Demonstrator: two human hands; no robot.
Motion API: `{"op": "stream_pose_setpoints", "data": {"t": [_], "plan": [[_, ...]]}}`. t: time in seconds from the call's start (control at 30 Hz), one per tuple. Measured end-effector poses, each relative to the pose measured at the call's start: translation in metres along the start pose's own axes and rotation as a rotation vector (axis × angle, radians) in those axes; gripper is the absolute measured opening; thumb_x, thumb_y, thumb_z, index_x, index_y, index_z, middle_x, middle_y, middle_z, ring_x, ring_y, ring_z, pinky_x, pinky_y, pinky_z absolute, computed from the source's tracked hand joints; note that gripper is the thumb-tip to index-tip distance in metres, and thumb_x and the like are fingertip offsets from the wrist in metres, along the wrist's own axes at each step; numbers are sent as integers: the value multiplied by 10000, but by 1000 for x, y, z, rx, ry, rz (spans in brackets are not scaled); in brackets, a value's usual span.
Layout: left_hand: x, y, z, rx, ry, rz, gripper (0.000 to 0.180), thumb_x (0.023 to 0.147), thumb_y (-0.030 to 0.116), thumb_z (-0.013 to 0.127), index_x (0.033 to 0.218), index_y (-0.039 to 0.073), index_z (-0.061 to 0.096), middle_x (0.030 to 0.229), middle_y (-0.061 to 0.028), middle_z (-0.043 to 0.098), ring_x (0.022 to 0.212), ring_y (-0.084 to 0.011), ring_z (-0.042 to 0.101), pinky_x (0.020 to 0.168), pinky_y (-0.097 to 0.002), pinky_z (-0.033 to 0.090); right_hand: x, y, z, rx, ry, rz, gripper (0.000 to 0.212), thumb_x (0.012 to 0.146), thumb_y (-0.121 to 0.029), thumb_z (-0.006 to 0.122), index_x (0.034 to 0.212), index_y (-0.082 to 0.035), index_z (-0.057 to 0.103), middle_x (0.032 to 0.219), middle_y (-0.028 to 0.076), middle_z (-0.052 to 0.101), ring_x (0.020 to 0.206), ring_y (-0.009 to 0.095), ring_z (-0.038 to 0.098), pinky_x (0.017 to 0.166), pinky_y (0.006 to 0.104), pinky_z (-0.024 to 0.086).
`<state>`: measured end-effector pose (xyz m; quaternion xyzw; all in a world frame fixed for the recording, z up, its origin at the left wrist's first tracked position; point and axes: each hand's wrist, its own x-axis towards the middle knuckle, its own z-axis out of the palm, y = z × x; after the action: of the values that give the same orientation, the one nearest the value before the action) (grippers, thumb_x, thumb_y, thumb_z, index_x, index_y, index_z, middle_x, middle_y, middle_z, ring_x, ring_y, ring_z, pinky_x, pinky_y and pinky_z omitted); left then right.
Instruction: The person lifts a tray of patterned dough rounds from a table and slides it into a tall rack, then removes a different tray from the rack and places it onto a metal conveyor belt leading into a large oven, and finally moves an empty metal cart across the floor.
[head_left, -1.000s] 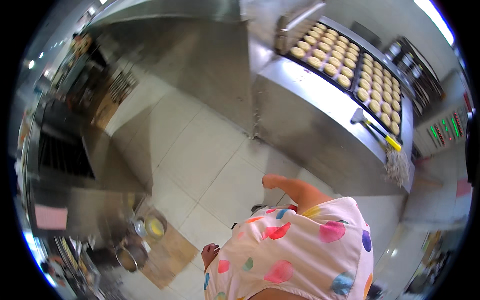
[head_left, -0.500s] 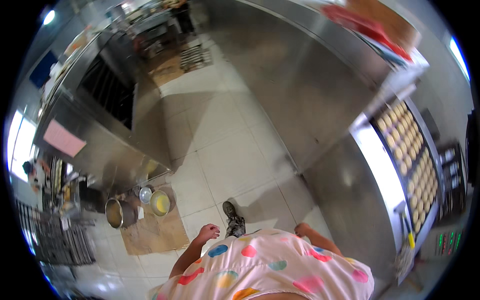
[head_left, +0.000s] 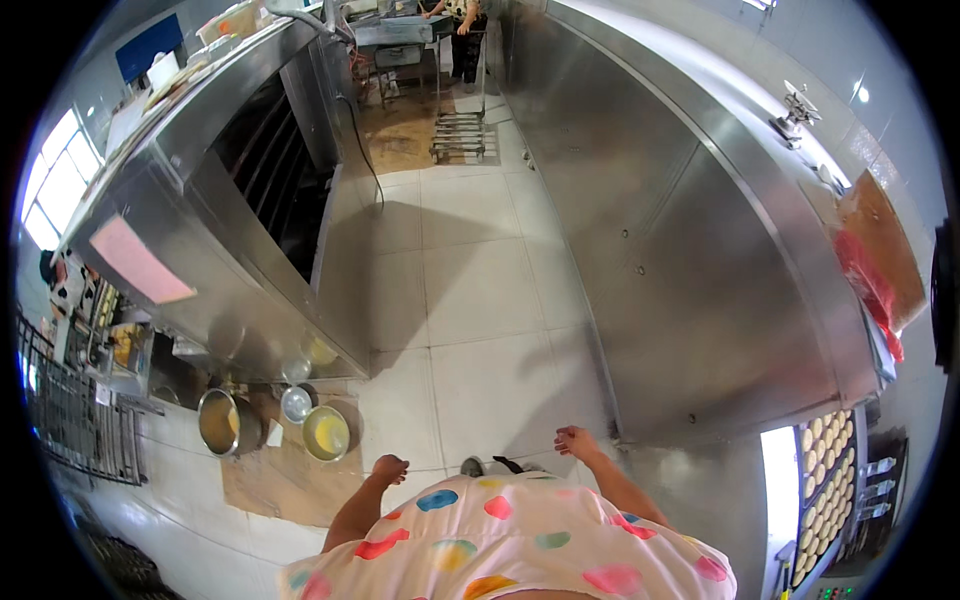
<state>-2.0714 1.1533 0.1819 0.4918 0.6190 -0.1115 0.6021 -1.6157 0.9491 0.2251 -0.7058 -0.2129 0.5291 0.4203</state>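
My left hand [head_left: 390, 469] hangs in front of my body over the tiled floor, fingers loosely bent, with nothing held. On the other side my right hand [head_left: 574, 442] is out in front, its fingers slightly curled and apart, also holding nothing. Neither hand touches anything. Nearest the left hand, on a brown cardboard sheet [head_left: 282, 491], stands a metal bowl with yellow contents [head_left: 327, 434]. A small metal bowl [head_left: 296, 404] and a deep metal pot [head_left: 222, 424] stand beside it. To the right hand's right runs a long stainless steel side panel [head_left: 640, 230].
A steel cabinet with dark racks [head_left: 275, 175] stands on the left. Trays of round pale dough pieces [head_left: 823, 490] lie at the lower right. Ahead along the tiled aisle [head_left: 480, 290], a metal rack [head_left: 460, 137] lies on the floor, with another person [head_left: 466, 45] beyond it.
My view has turned to the right and moved forward along the aisle. My right hand has swung forward from beside my clothing; the left stays low and empty.
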Motion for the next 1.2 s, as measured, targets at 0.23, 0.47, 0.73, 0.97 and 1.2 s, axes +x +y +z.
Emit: {"op": "stream_pose_setpoints", "data": {"t": [0.23, 0.47, 0.73, 0.97, 1.2], "plan": [[55, 111, -25, -206, -53, 131, 293, 837, 268, 612, 939, -6, 592, 785, -80, 640, 615, -160, 612, 511, -281, 506, 99, -20, -3, -480, -252, 210, 249, 856, -161, 559, 1050, -10, 602, 886, 114, 655, 751, 187, 652, 615, 303, 535], [114, 244, -60, 54, -77, 244, 331, 836, 293, 614, 979, -5, 596, 795, -77, 639, 644, -161, 618, 571, -296, 527, 217, -46, -94, -719, -176, 379, 226, 818, -170, 536, 842, 34, 632, 720, 124, 655, 574, 200, 647, 503, 318, 544], [181, 375, -127, -251, 85, 273, 327, 848, 295, 593, 954, -15, 596, 819, -93, 653, 666, -167, 638, 576, -287, 529, 398, -209, -111, -608, 3, 241, 229, 796, -180, 521, 747, 6, 647, 623, 121, 633, 525, 196, 619, 545, 330, 519], [240, 431, -181, 34, 13, 230, 337, 830, 322, 597, 921, -1, 637, 815, -104, 665, 677, -160, 640, 590, -300, 528, 512, -349, -26, -320, -143, 83, 283, 832, -150, 557, 1054, 24, 578, 852, 118, 640, 700, 211, 645, 578, 318, 534], [336, 469, -299, 725, 30, 444, 351, 817, 322, 535, 876, 3, 669, 867, -117, 682, 685, -209, 659, 614, -336, 532, 578, -369, 16, -587, -301, 176, 291, 853, -171, 531, 1075, 13, 569, 886, 127, 641, 744, 221, 654, 603, 324, 542]]}}
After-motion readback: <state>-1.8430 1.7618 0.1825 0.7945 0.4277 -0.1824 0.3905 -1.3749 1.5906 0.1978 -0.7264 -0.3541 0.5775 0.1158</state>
